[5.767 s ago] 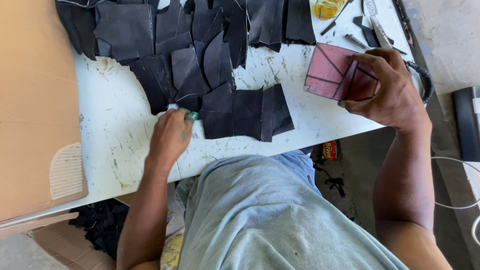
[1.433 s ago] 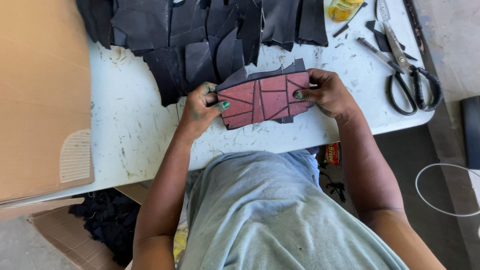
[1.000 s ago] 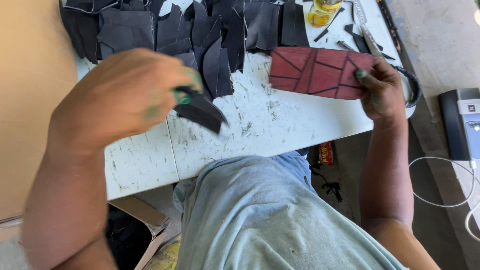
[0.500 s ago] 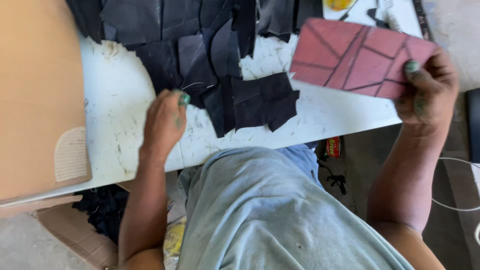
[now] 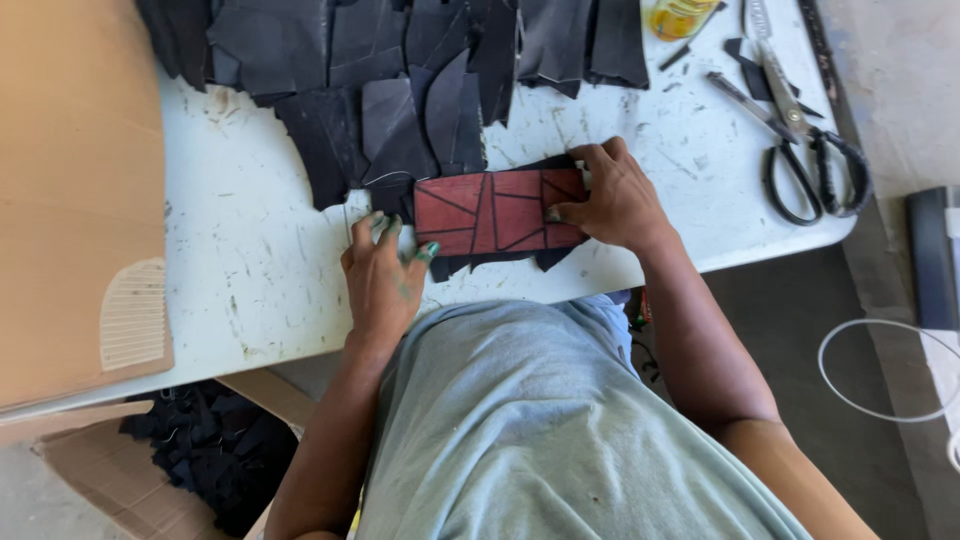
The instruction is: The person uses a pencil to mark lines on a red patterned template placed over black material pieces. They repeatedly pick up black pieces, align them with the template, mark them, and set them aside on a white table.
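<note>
Leftmost, a sheet of brown cardboard (image 5: 70, 190) covers the left end of the white bench (image 5: 250, 270), and a box of dark scraps (image 5: 200, 455) sits on the floor below that end. Along the far edge of the bench, a row of black leather pieces (image 5: 400, 70) lies overlapped, reaching toward the middle.

Near the front edge, the left hand (image 5: 385, 275) lies flat on the bench with fingers spread and released, gripping nothing. Its fingertips (image 5: 428, 250) touch the left end of the red panel (image 5: 497, 212).

The red panel is a rectangle marked with dark lines. It lies flat at the middle of the bench, close to the front edge, on top of a black leather piece (image 5: 490, 262) whose edges show beneath it.

The right hand (image 5: 610, 200) rests on the right end of the red panel. Its thumb and fingers press down on the panel edge; whether they pinch the panel cannot be told.

Toward the right end of the bench, black-handled scissors (image 5: 800, 150) lie near the far right corner. A yellow container (image 5: 680, 15) stands at the far edge beside them. A white cable (image 5: 850, 370) loops on the floor to the right.
</note>
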